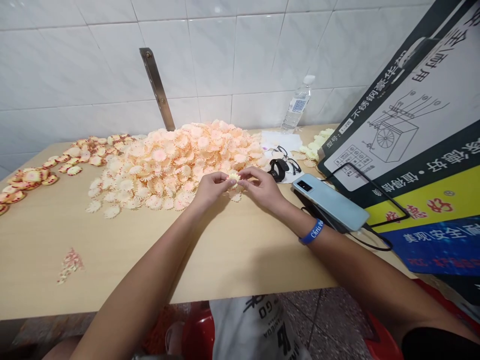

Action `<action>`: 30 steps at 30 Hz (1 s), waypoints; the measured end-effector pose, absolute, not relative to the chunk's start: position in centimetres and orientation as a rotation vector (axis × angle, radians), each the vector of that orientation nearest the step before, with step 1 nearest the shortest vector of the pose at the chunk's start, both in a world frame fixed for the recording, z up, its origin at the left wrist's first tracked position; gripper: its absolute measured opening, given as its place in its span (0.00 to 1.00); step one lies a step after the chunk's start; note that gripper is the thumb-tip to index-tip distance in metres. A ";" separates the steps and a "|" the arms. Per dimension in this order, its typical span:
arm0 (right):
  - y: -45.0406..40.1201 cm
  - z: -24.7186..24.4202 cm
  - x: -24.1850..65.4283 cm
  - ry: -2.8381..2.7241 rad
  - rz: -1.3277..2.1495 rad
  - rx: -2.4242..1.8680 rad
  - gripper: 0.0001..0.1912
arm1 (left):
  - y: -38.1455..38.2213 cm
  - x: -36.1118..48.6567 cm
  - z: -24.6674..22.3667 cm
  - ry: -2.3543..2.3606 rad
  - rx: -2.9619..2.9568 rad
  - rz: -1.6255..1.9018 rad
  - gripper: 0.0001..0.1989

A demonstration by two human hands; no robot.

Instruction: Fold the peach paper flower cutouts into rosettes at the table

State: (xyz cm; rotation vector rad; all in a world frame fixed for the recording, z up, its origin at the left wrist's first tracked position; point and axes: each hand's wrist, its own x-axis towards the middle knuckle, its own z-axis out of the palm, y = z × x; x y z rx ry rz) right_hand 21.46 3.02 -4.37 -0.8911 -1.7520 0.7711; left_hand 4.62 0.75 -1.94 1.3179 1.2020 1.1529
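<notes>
A small pale yellow flower piece (234, 177) is pinched between both hands at the right front of a large heap of pale pink and cream flower pieces (168, 160). My left hand (213, 187) grips its left side with thumb and forefinger. From the other side, my right hand (261, 187) holds it the same way, with a blue band round that wrist. Red-edged flower pieces (32, 176) trail along the table's left side. Tiny pink and cream bits (70, 265) lie in a small pile at the front left.
On the wooden table (123, 250), a light blue phone (333, 200) with a cable lies on a dark object. Behind it are glasses, a black watch (278, 170) and a water bottle (297, 106). A large printed box (405, 135) leans at the right; a metal bracket (157, 90) stands against the wall.
</notes>
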 end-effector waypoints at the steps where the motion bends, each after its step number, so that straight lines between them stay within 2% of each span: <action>1: 3.0 -4.4 21.4 -1.758 0.773 -0.891 0.10 | 0.8 4.6 -1.9 1.203 1.299 1.165 0.18; 4: 2.8 -4.3 21.4 -1.765 0.771 -0.881 0.12 | 0.7 4.5 -1.9 1.193 1.254 1.183 0.21; 7: 2.7 -4.1 21.4 -1.788 0.731 -0.844 0.10 | 0.6 4.5 -1.8 1.139 1.185 1.126 0.22; 12: 2.7 -3.8 21.8 -1.903 0.466 -0.749 0.05 | 0.6 4.6 -1.9 1.083 0.988 1.112 0.20; 21: 1.8 -3.6 21.8 -2.222 0.099 -0.365 0.07 | 2.1 3.6 -2.5 1.372 0.888 1.409 0.14; 24: 1.6 -3.5 21.6 -2.204 0.155 -0.419 0.07 | 2.5 2.7 -2.6 1.415 1.083 1.505 0.05; 27: 1.9 -3.5 21.6 -2.067 0.317 -0.623 0.06 | 2.0 2.8 -2.0 1.442 1.380 1.519 0.09; 30: 2.3 -3.6 21.7 -1.915 0.509 -0.813 0.04 | 1.0 3.7 -1.2 1.361 1.533 1.345 0.11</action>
